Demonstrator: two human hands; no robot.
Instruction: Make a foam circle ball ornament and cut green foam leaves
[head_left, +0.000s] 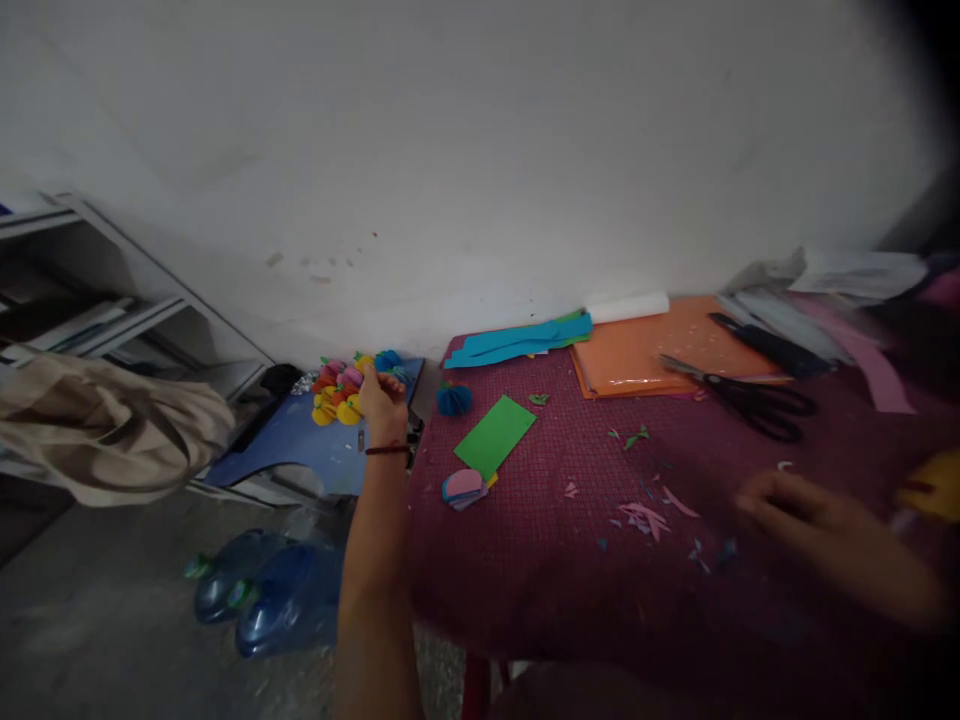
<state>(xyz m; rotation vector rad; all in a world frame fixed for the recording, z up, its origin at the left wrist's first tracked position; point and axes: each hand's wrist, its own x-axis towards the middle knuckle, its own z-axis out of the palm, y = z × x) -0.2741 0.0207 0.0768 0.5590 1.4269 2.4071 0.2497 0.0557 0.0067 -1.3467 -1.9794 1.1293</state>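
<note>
My left hand [384, 402] reaches over a pile of small paper fruits [349, 410] in yellow, red, pink and blue on a blue board [322, 450]. Its fingers are curled in at the pile; whether they grip one of the fruits is hidden. Loosely curled and blurred, my right hand [814, 535] hovers over the right side of the maroon cloth-covered table [525, 560], with nothing visible in it. Between the hands are a blue paper fruit [454, 400], a green paper rectangle [496, 437] and a stack of rounded paper cutouts [464, 486].
Black-handled scissors [739, 398] rest partly on an orange packet [637, 350]. Blue paper strips [517, 342] lie along the wall, and pink scraps [645, 520] are scattered about. Large plastic bottles [289, 600] lie on the floor; a beige bag [105, 425] hangs by the shelf [172, 300].
</note>
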